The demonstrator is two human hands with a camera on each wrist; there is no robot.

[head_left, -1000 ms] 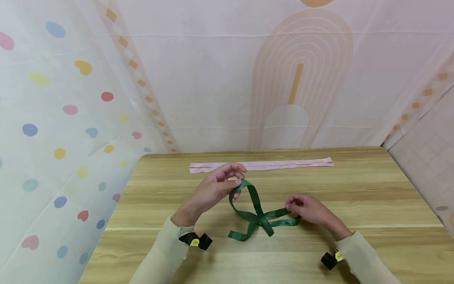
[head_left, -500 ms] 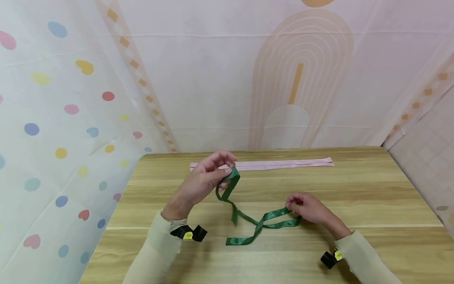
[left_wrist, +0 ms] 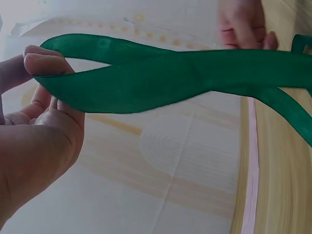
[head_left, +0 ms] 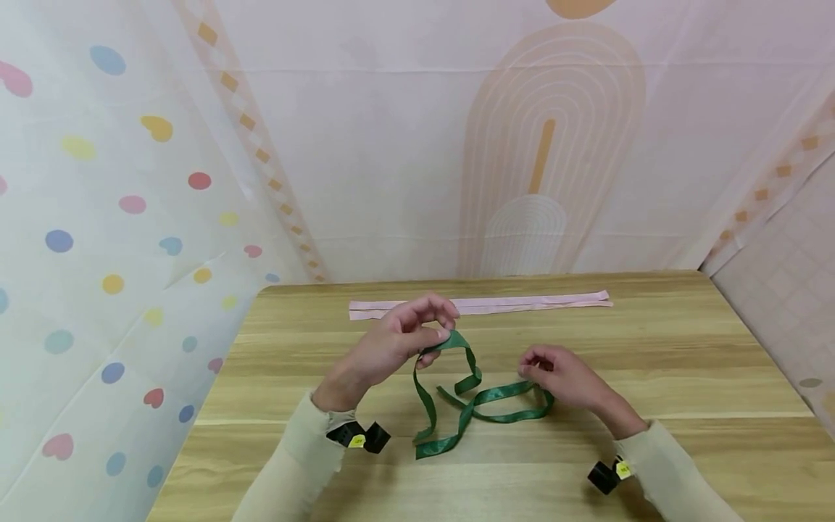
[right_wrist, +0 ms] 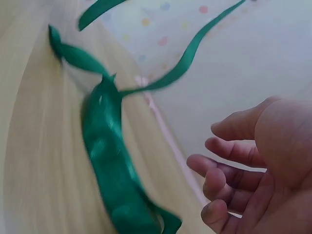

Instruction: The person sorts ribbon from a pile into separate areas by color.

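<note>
Your left hand [head_left: 391,346] is raised, fingers pinching one green ribbon [head_left: 471,399]; right hand [head_left: 564,378] low, fingers loosely curled, gripping nothing. One pink ribbon [head_left: 496,302] behind.

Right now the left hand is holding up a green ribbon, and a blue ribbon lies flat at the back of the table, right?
Not quite: the flat ribbon at the back is pink, as the head view shows. The left hand does hold up the green ribbon.
</note>
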